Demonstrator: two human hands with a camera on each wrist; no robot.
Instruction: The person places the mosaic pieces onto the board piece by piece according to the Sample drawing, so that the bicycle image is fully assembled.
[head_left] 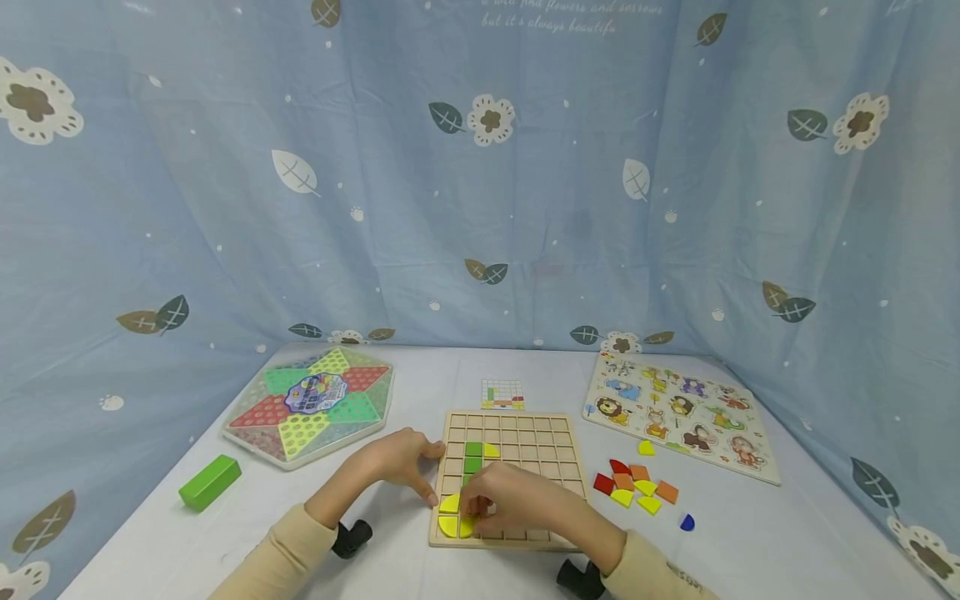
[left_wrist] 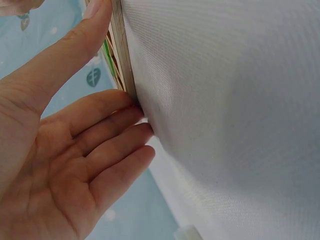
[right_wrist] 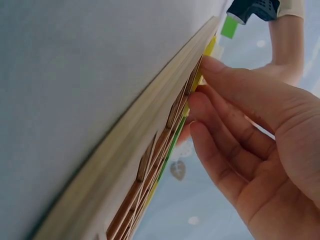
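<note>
A wooden grid board [head_left: 536,471] lies flat on the white table. Green square pieces [head_left: 473,450] sit in a column on its left part, with a yellow quarter-circle piece [head_left: 491,451] beside the top one. More yellow pieces [head_left: 447,526] fill cells in the near-left corner. There my right hand [head_left: 513,500] pinches a yellow quarter-circle piece [right_wrist: 198,80] at the board's surface, thumb and curled fingers partly hiding it. My left hand [head_left: 401,462] steadies the board's left edge, its fingers [left_wrist: 115,135] fairly straight and touching the rim.
A small pattern card [head_left: 502,394] lies behind the board. Loose red, orange and yellow pieces [head_left: 637,483] and a blue piece [head_left: 687,522] are to the right, before an animal puzzle board [head_left: 682,408]. At left are a hexagonal game board [head_left: 315,400] and a green block [head_left: 210,482].
</note>
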